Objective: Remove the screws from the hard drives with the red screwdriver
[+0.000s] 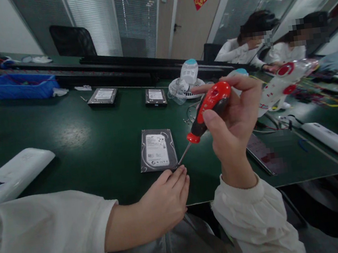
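The right hand (233, 126) wraps the red-and-black screwdriver (208, 109), its slanted tip at the near right corner of the hard drive (157, 149), which lies flat on the green table (75, 146); the left hand (163, 203), fingers together and holding nothing, rests just beside that corner; held so aslant, the tip could skid onto those fingertips or scratch the casing; whether it sits in a screw is too small to tell.

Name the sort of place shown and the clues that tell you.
Probably an electronics repair workshop: hard drives lie on a green workbench, and the right hand holds a red screwdriver.
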`<move>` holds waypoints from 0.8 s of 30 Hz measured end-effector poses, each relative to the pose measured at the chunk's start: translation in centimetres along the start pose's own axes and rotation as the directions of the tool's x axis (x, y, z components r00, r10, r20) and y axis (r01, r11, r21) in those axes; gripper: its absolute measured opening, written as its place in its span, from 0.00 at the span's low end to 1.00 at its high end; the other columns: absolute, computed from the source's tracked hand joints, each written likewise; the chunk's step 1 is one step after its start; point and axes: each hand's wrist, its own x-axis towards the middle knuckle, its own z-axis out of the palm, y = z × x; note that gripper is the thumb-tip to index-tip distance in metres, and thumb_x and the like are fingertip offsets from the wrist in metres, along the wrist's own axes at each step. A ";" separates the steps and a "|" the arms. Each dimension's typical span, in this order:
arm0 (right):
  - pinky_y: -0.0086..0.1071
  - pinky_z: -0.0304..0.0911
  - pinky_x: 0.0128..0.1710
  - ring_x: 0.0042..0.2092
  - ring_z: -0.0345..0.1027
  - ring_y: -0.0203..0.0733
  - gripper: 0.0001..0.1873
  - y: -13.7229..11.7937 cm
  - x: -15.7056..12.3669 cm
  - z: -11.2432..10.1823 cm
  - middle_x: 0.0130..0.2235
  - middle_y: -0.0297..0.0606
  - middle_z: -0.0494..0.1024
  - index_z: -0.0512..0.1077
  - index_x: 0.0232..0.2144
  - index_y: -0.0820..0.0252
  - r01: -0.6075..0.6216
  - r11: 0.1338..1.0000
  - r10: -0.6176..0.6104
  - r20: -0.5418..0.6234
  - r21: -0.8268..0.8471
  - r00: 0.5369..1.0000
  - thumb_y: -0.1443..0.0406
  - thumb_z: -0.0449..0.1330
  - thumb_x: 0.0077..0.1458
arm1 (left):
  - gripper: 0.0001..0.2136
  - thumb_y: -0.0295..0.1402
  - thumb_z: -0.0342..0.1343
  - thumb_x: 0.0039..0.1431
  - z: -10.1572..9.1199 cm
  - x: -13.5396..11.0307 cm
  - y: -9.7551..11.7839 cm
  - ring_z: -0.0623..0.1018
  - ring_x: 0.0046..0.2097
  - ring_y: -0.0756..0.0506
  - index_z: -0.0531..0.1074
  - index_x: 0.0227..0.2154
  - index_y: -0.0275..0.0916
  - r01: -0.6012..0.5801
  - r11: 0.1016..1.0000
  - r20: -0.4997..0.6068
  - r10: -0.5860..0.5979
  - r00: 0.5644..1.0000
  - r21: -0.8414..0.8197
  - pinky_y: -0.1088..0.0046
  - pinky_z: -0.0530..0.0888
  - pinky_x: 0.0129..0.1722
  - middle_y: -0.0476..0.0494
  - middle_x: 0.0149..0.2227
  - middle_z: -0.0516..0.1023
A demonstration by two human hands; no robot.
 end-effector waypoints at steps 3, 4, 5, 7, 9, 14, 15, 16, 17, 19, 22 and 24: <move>0.52 0.76 0.50 0.53 0.74 0.49 0.22 0.0 0.0 -0.1 0.49 0.37 0.73 0.62 0.55 0.46 -0.008 1.000 0.008 0.018 -0.001 1.000 0.50 0.57 0.61 | 0.26 0.42 0.52 0.67 0.0 -0.1 0.0 0.72 0.62 0.34 0.73 0.56 0.22 0.001 1.000 -0.001 -0.001 1.000 -0.006 0.57 0.63 0.56 0.26 0.59 0.75; 0.52 0.75 0.51 0.54 0.73 0.50 0.23 0.0 -0.1 -0.1 0.50 0.37 0.72 0.62 0.55 0.46 -0.011 1.000 0.011 0.016 -0.012 1.000 0.49 0.57 0.60 | 0.26 0.42 0.51 0.67 0.0 -0.1 0.0 0.72 0.62 0.34 0.72 0.56 0.22 -0.001 1.000 0.001 0.001 1.000 -0.008 0.57 0.63 0.56 0.26 0.59 0.75; 0.51 0.75 0.52 0.55 0.72 0.50 0.25 0.0 -0.1 0.0 0.52 0.37 0.71 0.63 0.55 0.45 -0.013 1.000 0.013 0.011 -0.025 1.000 0.49 0.59 0.59 | 0.26 0.42 0.51 0.67 0.0 -0.1 0.0 0.72 0.62 0.34 0.72 0.56 0.22 -0.002 1.000 0.003 0.002 1.000 -0.010 0.57 0.63 0.56 0.25 0.59 0.75; 0.50 0.75 0.52 0.57 0.70 0.51 0.28 -0.1 -0.1 0.1 0.54 0.37 0.69 0.63 0.56 0.45 -0.017 0.998 0.017 -0.001 -0.056 1.000 0.48 0.62 0.56 | 0.26 0.42 0.51 0.67 0.0 -0.1 0.0 0.71 0.63 0.34 0.72 0.57 0.21 -0.004 1.000 0.007 0.004 1.000 -0.012 0.57 0.62 0.57 0.25 0.60 0.74; 0.48 0.76 0.51 0.57 0.70 0.50 0.30 -0.1 -0.1 0.2 0.56 0.37 0.68 0.63 0.56 0.44 -0.018 0.997 0.017 -0.011 -0.075 1.000 0.48 0.64 0.54 | 0.26 0.42 0.51 0.67 0.0 -0.1 0.0 0.71 0.63 0.33 0.71 0.57 0.21 -0.003 1.000 0.016 0.003 1.000 -0.013 0.57 0.62 0.57 0.24 0.60 0.74; 0.46 0.78 0.45 0.49 0.76 0.48 0.30 0.1 0.0 0.3 0.54 0.40 0.72 0.61 0.59 0.45 -0.026 0.999 0.026 0.023 -0.022 0.999 0.46 0.59 0.58 | 0.25 0.41 0.50 0.67 -0.1 -0.1 0.1 0.72 0.62 0.34 0.72 0.56 0.22 -0.006 1.000 0.024 0.006 1.000 -0.005 0.57 0.63 0.56 0.24 0.60 0.74; 0.46 0.79 0.44 0.48 0.76 0.48 0.30 0.1 0.1 0.2 0.53 0.40 0.73 0.59 0.60 0.45 -0.032 0.999 0.033 0.026 -0.009 0.999 0.45 0.57 0.59 | 0.25 0.40 0.50 0.67 -0.2 -0.1 0.1 0.72 0.62 0.34 0.72 0.56 0.22 -0.008 1.000 0.023 0.008 1.000 -0.005 0.57 0.63 0.56 0.24 0.60 0.74; 0.46 0.79 0.44 0.48 0.77 0.47 0.31 0.1 0.1 0.2 0.51 0.40 0.74 0.57 0.60 0.44 -0.039 0.999 0.039 0.028 0.001 0.999 0.44 0.55 0.59 | 0.25 0.40 0.50 0.67 -0.2 -0.1 0.1 0.72 0.62 0.34 0.72 0.56 0.22 -0.010 1.000 0.022 0.010 1.000 -0.005 0.57 0.63 0.56 0.24 0.60 0.74; 0.45 0.79 0.43 0.47 0.77 0.47 0.30 0.1 0.1 0.2 0.50 0.40 0.75 0.56 0.60 0.44 -0.041 0.999 0.041 0.032 0.007 0.999 0.44 0.54 0.60 | 0.25 0.40 0.50 0.67 -0.2 -0.1 0.1 0.72 0.62 0.34 0.72 0.56 0.22 -0.011 1.000 0.021 0.011 1.000 -0.004 0.57 0.63 0.56 0.24 0.60 0.74; 0.46 0.79 0.44 0.46 0.77 0.46 0.29 0.0 0.1 0.3 0.47 0.38 0.75 0.56 0.58 0.44 -0.041 0.999 0.041 0.048 0.002 0.998 0.45 0.56 0.59 | 0.25 0.40 0.50 0.67 -0.2 0.0 0.0 0.72 0.62 0.34 0.72 0.56 0.22 -0.011 1.000 0.019 0.011 1.000 -0.002 0.57 0.63 0.56 0.25 0.60 0.74; 0.47 0.78 0.46 0.48 0.75 0.47 0.29 0.0 0.0 0.3 0.50 0.38 0.72 0.61 0.56 0.45 -0.001 0.999 0.003 0.026 -0.040 1.000 0.48 0.62 0.56 | 0.25 0.40 0.51 0.67 -0.1 0.0 0.0 0.73 0.62 0.34 0.73 0.56 0.22 -0.005 1.000 0.012 0.005 1.000 -0.002 0.57 0.64 0.56 0.25 0.59 0.75; 0.48 0.76 0.49 0.51 0.73 0.48 0.29 0.1 0.0 0.3 0.53 0.39 0.69 0.63 0.56 0.45 0.032 0.996 -0.034 -0.017 -0.081 0.999 0.48 0.63 0.55 | 0.25 0.40 0.51 0.67 -0.1 0.0 0.0 0.73 0.62 0.34 0.73 0.56 0.21 -0.004 1.000 0.009 0.004 1.000 -0.003 0.57 0.63 0.56 0.25 0.59 0.75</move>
